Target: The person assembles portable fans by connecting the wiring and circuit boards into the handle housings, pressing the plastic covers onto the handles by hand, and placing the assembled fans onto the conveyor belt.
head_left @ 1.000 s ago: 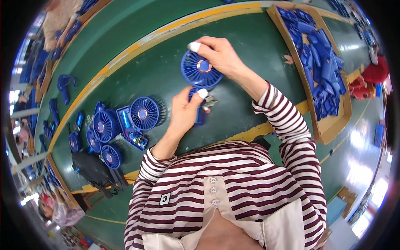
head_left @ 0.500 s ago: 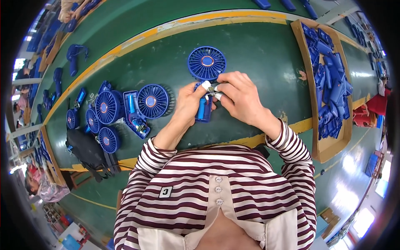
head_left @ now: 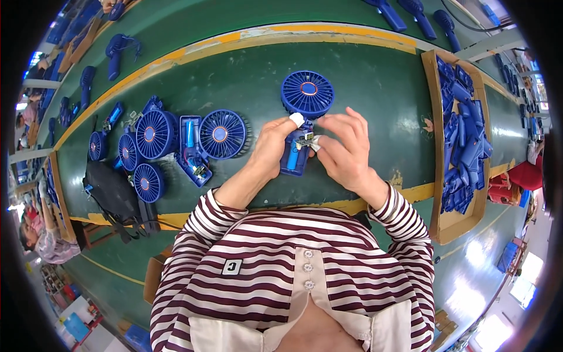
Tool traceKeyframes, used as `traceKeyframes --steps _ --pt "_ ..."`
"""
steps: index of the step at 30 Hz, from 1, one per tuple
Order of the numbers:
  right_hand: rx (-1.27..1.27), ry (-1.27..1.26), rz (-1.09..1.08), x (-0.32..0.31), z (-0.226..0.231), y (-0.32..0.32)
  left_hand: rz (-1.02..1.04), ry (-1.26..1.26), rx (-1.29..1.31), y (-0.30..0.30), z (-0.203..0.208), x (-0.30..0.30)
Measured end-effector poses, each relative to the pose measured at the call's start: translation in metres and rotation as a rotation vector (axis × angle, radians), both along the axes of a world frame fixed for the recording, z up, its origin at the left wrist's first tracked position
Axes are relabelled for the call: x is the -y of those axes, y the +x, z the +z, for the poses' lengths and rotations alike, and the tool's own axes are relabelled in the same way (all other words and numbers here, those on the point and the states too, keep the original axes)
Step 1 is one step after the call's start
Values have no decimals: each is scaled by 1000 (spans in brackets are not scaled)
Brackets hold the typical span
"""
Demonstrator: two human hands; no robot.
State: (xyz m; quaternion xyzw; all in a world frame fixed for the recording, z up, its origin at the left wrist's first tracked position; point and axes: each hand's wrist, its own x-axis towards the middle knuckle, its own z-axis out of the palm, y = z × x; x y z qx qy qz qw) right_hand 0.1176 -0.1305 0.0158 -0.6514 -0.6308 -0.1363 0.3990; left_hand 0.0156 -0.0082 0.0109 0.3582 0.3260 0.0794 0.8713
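Just ahead of me lies a blue handheld fan with a round grille [head_left: 308, 89] and an opened handle [head_left: 298, 165] toward me. A light blue cylindrical battery [head_left: 292, 157] sits in the handle. My left hand [head_left: 271, 144] is closed around the handle's left side, its white-covered thumb near the neck. A small circuit board [head_left: 305, 141] sits above the battery. At the board's right end my right hand [head_left: 346, 146] pinches with white-covered fingertips, while its other fingers stretch away. Exactly how those tips grip is partly hidden.
More blue fans [head_left: 157, 134] cluster at the left, one with an open handle [head_left: 190, 149] showing battery and board. A black bag [head_left: 112, 190] lies near the left front edge. On the right stands a cardboard box [head_left: 448, 226] of blue plastic parts. A yellow strip [head_left: 246, 36] crosses behind.
The circuit board now lies lower and flatter over the handle, and my right fingers have spread, some lifting away. The view has shifted slightly; my left hand still holds the fan.
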Motion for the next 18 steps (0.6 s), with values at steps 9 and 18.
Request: traceKeyframes --steps 9,18 --pt "73 103 -51 -7 -16 -10 87 29 24 -4 -2 5" --pt "60 -27 -9 -7 -7 -5 52 30 -60 -6 -2 3"
